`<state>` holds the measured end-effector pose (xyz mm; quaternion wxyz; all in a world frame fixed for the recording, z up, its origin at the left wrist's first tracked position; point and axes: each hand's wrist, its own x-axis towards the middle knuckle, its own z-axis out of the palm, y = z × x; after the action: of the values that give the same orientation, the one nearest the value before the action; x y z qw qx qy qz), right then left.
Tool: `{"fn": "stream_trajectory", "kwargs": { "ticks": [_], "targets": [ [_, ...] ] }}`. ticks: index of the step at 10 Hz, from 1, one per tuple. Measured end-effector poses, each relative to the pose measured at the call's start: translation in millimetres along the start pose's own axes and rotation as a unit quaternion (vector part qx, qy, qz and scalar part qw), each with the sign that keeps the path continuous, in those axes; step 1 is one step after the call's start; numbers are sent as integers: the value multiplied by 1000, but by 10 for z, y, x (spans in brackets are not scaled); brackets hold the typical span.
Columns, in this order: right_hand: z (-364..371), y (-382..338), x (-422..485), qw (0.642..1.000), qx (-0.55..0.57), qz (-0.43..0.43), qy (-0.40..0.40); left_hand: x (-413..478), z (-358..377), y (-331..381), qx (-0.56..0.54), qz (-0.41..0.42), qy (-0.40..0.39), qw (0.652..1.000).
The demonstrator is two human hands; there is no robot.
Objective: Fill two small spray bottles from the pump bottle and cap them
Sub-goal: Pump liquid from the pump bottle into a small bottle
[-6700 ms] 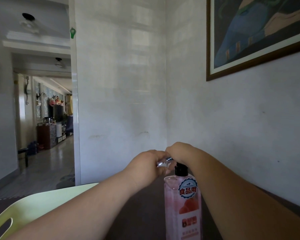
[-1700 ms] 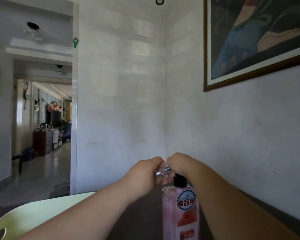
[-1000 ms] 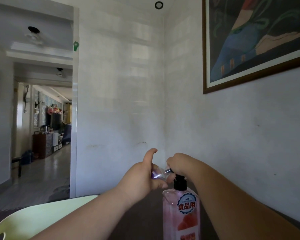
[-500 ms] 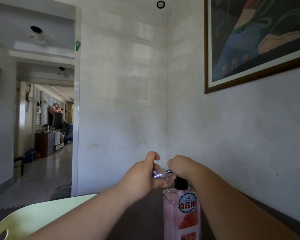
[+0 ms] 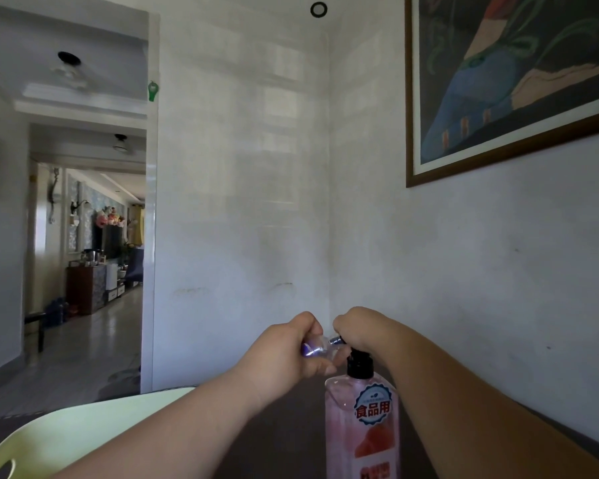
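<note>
Left hand (image 5: pixel 284 352) clamps the small spray bottle (image 5: pixel 316 348) at ten o'clock of the pump bottle (image 5: pixel 360 423); right hand (image 5: pixel 362 328), gripping its head, should press gently.

One camera, on my head, wide-angle, and it's looking forward along my forearms (image 5: pixel 187 426) more than down. My left hand (image 5: pixel 284 350), right hand (image 5: pixel 360 328) and the pump bottle (image 5: pixel 360 420) sit close, low in frame; the wall corner (image 5: pixel 328 202) fills the middle, hallway (image 5: pixel 94 271) far left, framed painting (image 5: pixel 516 74) upper right.
</note>
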<state>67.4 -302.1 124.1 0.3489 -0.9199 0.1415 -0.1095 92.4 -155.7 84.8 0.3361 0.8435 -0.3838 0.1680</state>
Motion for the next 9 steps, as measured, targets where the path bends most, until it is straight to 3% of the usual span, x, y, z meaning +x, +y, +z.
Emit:
{"fn": "stream_trajectory", "kwargs": {
  "ticks": [1, 3, 5, 6, 7, 9],
  "targets": [
    [-86, -66, 26, 999, 34, 10, 10, 21, -34, 21, -15, -2, 12, 1000],
    [-90, -119, -40, 997, -69, 2, -26, 56, -61, 36, -6, 14, 2, 1000],
    [4, -41, -75, 998, -62, -6, 10, 60, -24, -19, -11, 16, -11, 1000],
    [22, -29, -101, 998, -69, 1, -10, 51, 9, -44, 14, 23, -16, 1000],
    [35, 13, -47, 998, 56, 24, -1, 31, 48, -79, 31, 23, 0, 999],
    [28, 18, -14, 998, 64, 9, -1, 20, 45, -86, 29, 32, 3, 999]
  ]
}}
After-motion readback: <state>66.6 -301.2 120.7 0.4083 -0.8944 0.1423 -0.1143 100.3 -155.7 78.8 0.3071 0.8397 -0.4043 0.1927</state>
